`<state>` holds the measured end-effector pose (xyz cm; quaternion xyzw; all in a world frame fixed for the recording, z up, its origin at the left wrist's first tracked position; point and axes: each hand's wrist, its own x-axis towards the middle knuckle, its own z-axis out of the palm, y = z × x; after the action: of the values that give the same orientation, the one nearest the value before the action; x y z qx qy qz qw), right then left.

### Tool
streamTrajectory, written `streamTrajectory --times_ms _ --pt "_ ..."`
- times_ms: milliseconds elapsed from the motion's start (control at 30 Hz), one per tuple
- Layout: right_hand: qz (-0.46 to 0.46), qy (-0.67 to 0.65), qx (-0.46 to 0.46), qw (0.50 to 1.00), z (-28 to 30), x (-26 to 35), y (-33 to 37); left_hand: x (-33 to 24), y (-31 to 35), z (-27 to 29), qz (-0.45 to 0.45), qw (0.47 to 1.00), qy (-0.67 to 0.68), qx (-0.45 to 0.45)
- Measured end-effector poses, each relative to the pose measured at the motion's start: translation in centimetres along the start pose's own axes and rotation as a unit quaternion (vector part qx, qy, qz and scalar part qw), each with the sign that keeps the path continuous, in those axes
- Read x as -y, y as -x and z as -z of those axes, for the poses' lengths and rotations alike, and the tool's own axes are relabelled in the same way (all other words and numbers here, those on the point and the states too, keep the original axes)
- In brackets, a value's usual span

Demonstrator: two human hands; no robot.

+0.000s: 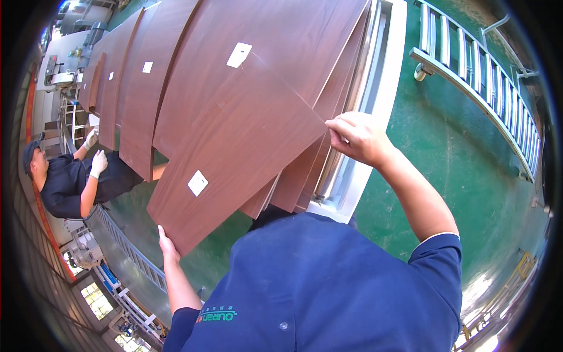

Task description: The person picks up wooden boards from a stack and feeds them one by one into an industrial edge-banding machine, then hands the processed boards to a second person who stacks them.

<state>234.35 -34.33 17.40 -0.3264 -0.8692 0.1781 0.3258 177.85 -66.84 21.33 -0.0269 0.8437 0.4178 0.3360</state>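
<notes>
A long brown wood-grain panel (252,152) with a white label (198,183) lies slantwise in front of me, over other brown panels. At its right corner, my right hand (359,138) is closed, pinching the edge between thumb and fingers. My left hand (169,245) grips the near left end of the same panel; part of its fingers is hidden behind the board. Beneath it, a wider brown panel (275,41) carries its own label (239,54). More panel edges (296,182) stick out below, near my waist.
Further stacks of brown panels (135,111) stretch away to the left. A co-worker (70,182) in dark clothes and white gloves stands beside them. The panels rest by a white-framed conveyor (384,76). On the green floor (434,152) at right stands a roller conveyor (469,70).
</notes>
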Motion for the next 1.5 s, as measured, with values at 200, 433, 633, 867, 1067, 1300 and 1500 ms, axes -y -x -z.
streamTrajectory --times_ms 200,433,633,867,1067,1300,1500 --pt "0.016 -0.001 0.007 1.0 -0.2 -0.3 0.0 0.3 -1.0 0.9 0.005 1.0 -0.011 -0.003" --pt "-0.026 -0.026 0.03 0.999 -0.6 -0.5 0.1 0.5 -2.5 2.1 -0.002 1.0 -0.025 0.01" --pt "-0.049 -0.093 -0.013 0.994 -0.1 0.3 0.9 0.0 -1.4 1.1 0.008 1.0 -0.023 0.004" --pt "-0.065 -0.102 -0.012 0.993 -0.5 0.7 0.8 0.6 -2.4 2.3 0.01 1.0 -0.022 0.0" --pt "-0.044 -0.076 -0.012 0.996 -0.8 0.3 0.8 0.0 -1.4 1.2 0.016 1.0 -0.012 0.008" --pt "-0.019 -0.057 0.056 0.997 -0.8 -0.3 0.3 0.3 -1.8 1.6 0.022 1.0 -0.005 0.017" --pt "0.024 -0.043 0.092 0.995 -0.6 -0.9 -0.2 0.4 -2.6 2.1 0.02 1.0 -0.015 0.012"
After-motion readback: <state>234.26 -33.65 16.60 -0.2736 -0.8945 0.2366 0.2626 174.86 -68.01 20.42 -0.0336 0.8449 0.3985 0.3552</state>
